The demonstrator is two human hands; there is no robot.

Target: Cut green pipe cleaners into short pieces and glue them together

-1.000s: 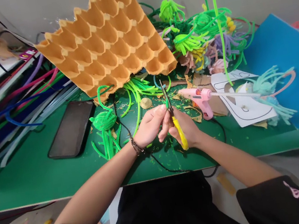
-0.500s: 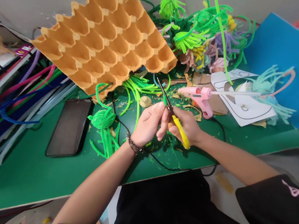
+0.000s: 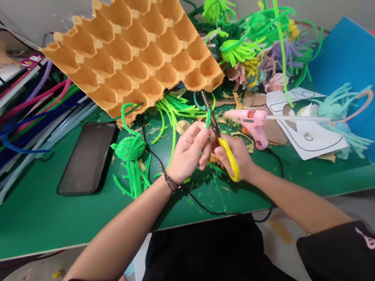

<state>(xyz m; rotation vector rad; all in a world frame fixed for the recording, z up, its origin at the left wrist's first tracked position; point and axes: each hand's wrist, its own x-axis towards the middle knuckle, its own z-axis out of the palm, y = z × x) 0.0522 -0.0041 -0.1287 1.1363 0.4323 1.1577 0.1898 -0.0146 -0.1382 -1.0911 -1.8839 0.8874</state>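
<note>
The short green strip stands upright just right of the frame's centre, its lower end caught in someone's fingers. Starting from the left, I see a sheaf of long coloured stems fanned over the green tabletop, and below it, a dark phone lying aslant. Next comes a tied green bundle, its loose strands pointing down the frame, with a brown egg tray tilted across the top centre.

In the middle, the left hand pinches the strip between thumb and fingertips — a beaded bracelet circles that wrist. Close on its right, the right hand is curled about the yellow-handled scissors, whose dark blades point up the frame, right alongside the strip; whether they touch it I can't tell.

Farther right sits a pink glue gun, with bright yarn-like tufts heaped at upper right. Beyond — a white paper cut-out, then a blue sheet at the right edge.
</note>
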